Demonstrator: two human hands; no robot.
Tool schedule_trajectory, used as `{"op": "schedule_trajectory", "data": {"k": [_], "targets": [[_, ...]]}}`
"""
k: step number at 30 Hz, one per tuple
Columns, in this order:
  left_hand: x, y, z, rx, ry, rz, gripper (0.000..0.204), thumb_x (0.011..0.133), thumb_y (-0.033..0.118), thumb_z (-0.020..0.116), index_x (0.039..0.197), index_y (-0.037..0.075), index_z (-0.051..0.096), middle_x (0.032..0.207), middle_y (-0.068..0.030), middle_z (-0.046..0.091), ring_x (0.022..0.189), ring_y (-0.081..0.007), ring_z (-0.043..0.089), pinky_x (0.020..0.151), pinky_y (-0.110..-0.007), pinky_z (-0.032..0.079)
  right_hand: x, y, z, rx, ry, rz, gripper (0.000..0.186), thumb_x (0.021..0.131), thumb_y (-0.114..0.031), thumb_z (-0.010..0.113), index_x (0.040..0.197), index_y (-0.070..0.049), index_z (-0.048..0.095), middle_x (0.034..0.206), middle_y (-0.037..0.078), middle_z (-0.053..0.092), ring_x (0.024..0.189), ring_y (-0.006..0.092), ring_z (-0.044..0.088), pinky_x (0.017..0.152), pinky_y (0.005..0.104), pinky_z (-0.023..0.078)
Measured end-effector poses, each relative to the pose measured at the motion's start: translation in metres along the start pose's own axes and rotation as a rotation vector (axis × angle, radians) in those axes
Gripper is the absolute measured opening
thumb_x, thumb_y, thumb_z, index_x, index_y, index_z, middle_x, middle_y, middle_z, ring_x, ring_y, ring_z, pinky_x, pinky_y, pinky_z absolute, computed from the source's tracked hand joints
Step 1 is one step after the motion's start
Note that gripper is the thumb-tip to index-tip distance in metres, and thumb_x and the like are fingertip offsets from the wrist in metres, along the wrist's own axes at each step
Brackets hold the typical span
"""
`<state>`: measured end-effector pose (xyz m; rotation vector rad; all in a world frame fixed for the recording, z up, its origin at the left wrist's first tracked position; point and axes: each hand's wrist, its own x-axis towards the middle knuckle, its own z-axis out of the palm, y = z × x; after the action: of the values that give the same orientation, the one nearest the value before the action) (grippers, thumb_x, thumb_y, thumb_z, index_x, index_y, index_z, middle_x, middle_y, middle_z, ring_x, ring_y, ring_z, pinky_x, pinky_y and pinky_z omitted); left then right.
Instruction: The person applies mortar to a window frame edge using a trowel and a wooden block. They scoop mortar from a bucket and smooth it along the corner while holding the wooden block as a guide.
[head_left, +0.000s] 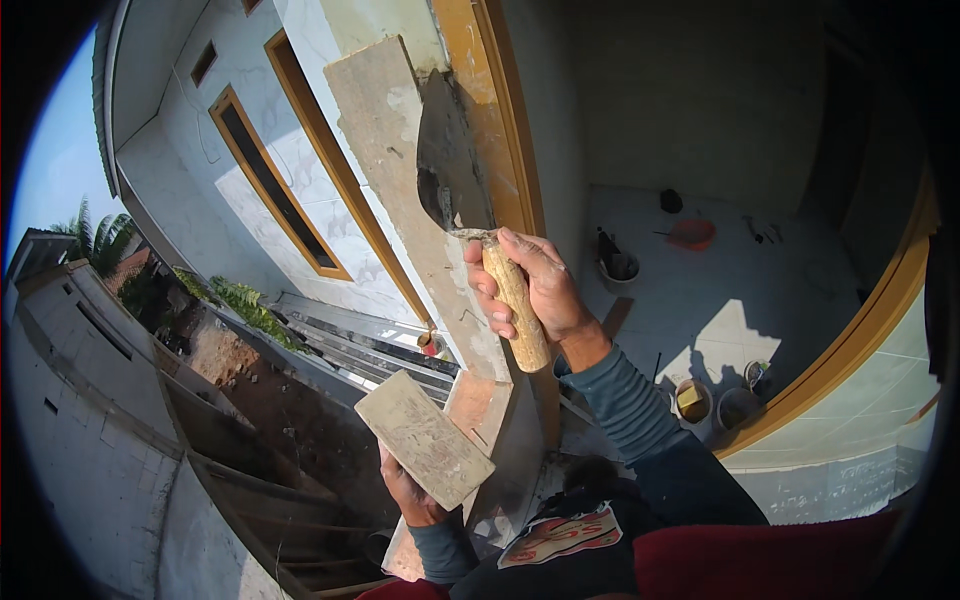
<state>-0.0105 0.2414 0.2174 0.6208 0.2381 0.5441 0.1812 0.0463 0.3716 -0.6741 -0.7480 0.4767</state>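
My right hand [525, 285] grips the pale, worn wooden handle of a trowel [440, 140]. Its dark, mortar-smeared blade points up along a grey, cement-coated strip [375, 110] beside an orange door frame [500, 90]; whether it touches the surface I cannot tell. Lower and to the left, my left hand [403, 485] holds a beige, scuffed rectangular slab [425, 440] from underneath, most of the fingers hidden by it. The slab sits over a narrow reddish ledge [470, 400] at the foot of the strip.
Left, a pale marbled wall [270, 240] with orange-framed windows, a slatted ledge [350, 362], plants [255, 320], and a drop to rubble [225, 365]. Right, a doorway opens onto a tiled floor [720, 280] with buckets [690, 400], a red basin [690, 235] and tools.
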Motion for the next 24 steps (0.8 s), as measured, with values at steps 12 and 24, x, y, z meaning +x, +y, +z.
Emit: {"op": "schedule_trajectory", "data": {"k": [12, 24], "targets": [[-0.001, 0.007, 0.012, 0.001, -0.097, -0.036, 0.043, 0.103, 0.017, 0.042, 0.145, 0.007, 0.047, 0.128, -0.0139, 0.064, 0.108, -0.0296, 0.071, 0.090, -0.045, 0.061, -0.045, 0.002, 0.012, -0.085, 0.034, -0.002, 0.047, 0.111, -0.038, 0.041, 0.109, 0.006, 0.058, 0.076, 0.008, 0.057, 0.049, 0.0111, 0.056, 0.040, 0.0261, 0.049], [0.003, 0.001, 0.005, 0.067, 0.072, 0.045, 0.045, 0.104, 0.026, 0.041, 0.138, 0.000, 0.055, 0.119, -0.0171, 0.070, 0.096, -0.0312, 0.074, 0.082, -0.047, 0.063, -0.053, 0.032, 0.007, -0.133, -0.103, 0.086, 0.046, 0.111, -0.041, 0.041, 0.110, 0.002, 0.059, 0.079, 0.006, 0.059, 0.053, 0.0092, 0.056, 0.047, 0.0255, 0.049]]}}
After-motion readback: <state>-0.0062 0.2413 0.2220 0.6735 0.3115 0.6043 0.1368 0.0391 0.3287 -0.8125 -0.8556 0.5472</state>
